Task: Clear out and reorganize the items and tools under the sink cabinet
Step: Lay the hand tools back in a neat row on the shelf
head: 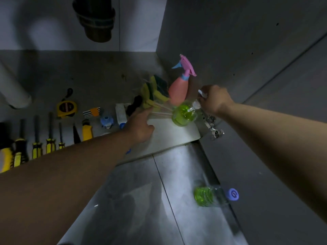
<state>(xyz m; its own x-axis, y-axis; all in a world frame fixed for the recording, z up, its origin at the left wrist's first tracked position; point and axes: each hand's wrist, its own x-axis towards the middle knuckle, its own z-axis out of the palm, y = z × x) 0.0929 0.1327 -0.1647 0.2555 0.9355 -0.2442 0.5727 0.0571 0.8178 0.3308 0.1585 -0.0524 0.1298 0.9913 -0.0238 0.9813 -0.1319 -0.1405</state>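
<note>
Head cam: 2 green bottles (184,114) (210,196); R hand (214,101) grips 1's pump (197,103), L hand (139,128) fingers loose.

The right hand (215,101) holds the green pump bottle (184,114) by its top, the left hand (139,124) just beside the sponge brushes (154,94).

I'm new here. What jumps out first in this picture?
The bright green bottle at the cabinet's right front edge, its pump top gripped by the right hand, with a pink spray bottle standing just behind it. The left hand reaches toward yellow sponge brushes beside them, and yellow-handled tools line the cabinet floor at left.
</note>
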